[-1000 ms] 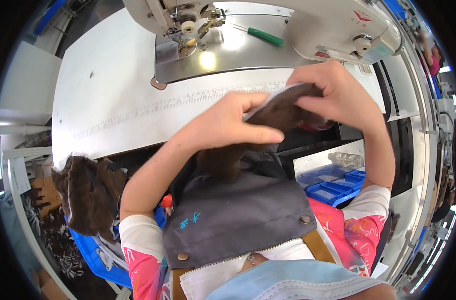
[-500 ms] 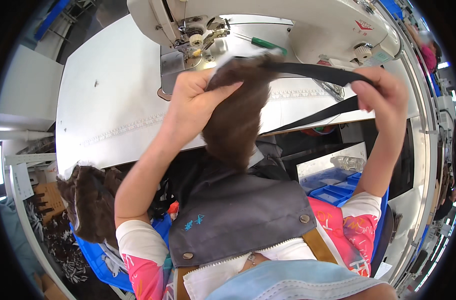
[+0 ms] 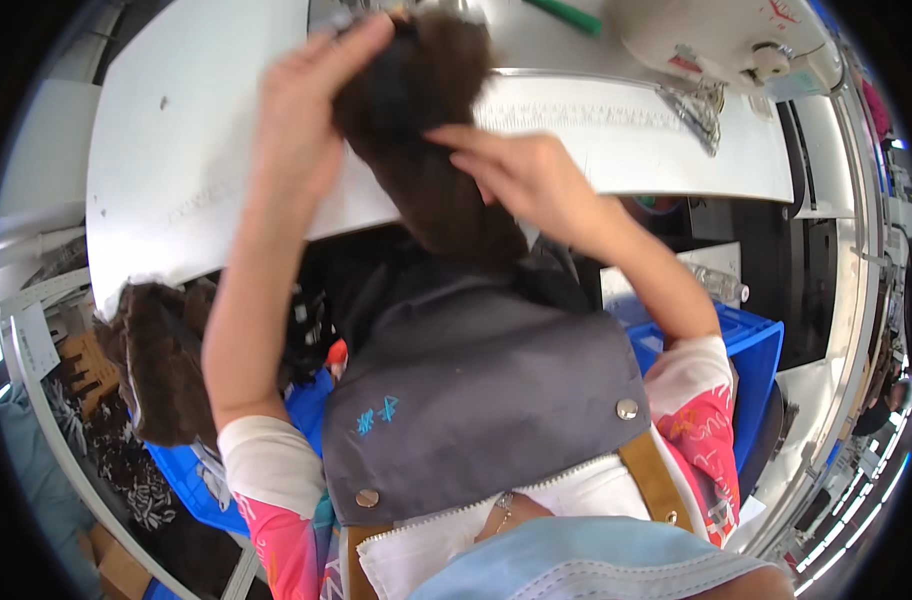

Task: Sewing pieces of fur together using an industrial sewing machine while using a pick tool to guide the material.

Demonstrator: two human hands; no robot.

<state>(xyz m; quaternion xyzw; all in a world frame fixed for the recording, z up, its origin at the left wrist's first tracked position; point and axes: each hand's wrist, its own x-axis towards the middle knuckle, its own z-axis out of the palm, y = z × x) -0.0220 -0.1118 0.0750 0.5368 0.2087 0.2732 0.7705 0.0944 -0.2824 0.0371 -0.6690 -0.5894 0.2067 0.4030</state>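
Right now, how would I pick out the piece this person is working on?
Start at the white sewing table along the top. Above its near edge, both hands, left and right, hold a dark brown furry fabric piece, hanging toward the grey apron. A similar brown pile lies untouched, lower left.

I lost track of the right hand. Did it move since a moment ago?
Yes. The right hand has come in leftward from the sewing machine's side onto the brown furry cloth, close to the left hand.
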